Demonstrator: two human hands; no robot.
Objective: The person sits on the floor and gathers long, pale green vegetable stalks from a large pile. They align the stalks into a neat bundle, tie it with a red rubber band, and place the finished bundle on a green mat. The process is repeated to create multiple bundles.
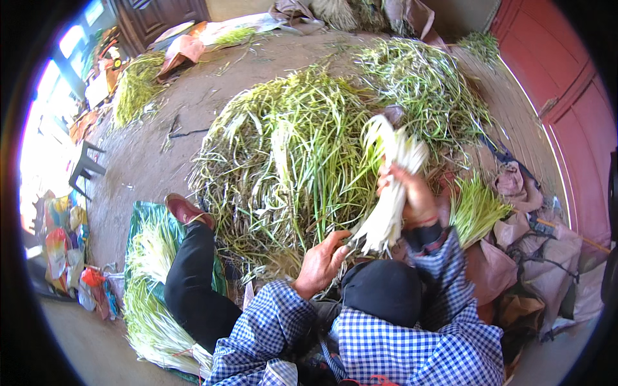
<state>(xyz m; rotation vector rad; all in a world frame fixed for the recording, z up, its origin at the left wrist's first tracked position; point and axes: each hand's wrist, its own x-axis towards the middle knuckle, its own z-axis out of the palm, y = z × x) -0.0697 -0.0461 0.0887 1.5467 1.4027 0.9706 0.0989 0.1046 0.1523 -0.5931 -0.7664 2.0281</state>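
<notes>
My right hand [410,193] is closed around a bundle of pale, white-stemmed leafy stalks [393,202], held upright at a slight tilt. My left hand [323,263] is beside the bundle's lower end, its thumb and index finger close together; whether something thin is between them cannot be told. Behind both hands lies a large heap of long green and yellowed stalks [289,159]. To the left, paler sorted stalks [159,318] rest on a green plastic sheet [140,212], next to my bent leg. A smaller bunch of yellow-green stalks [475,210] lies right of my right hand.
A second heap of green stalks [425,87] lies at the back right. Crumpled sacks [545,260] are at the right, near a red door [579,120]. A small dark stool [87,166] and plastic bags [63,246] are at the left. More yellowish stalks [137,89] lie at the back left.
</notes>
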